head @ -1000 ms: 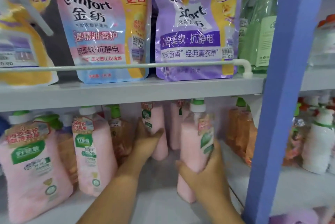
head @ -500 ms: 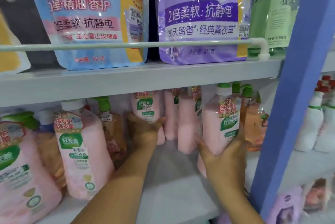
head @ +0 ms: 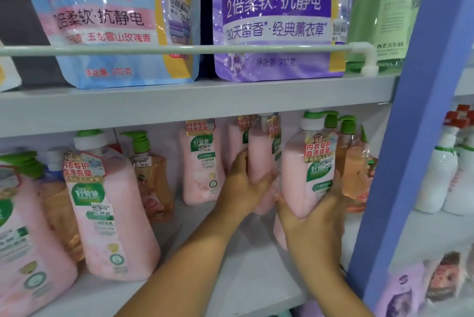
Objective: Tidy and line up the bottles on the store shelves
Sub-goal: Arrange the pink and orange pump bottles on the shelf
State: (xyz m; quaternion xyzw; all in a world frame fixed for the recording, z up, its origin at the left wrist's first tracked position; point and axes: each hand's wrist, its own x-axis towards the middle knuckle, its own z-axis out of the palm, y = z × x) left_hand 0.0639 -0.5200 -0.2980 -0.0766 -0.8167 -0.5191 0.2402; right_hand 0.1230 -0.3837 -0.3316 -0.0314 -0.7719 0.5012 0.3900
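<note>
A pink bottle [head: 306, 175] on the lower shelf [head: 256, 278] is gripped by the right hand [head: 311, 224], fingers curled round its base; a slimmer bottle [head: 263, 162] just left is clasped by the left hand [head: 243, 186]

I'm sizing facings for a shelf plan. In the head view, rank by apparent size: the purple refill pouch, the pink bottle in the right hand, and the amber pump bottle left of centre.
1. Purple refill pouch, though cropped at the top.
2. Pink bottle gripped by the right hand.
3. Amber pump bottle.
The amber bottle stands further back, so part of that gap may be distance.
</note>
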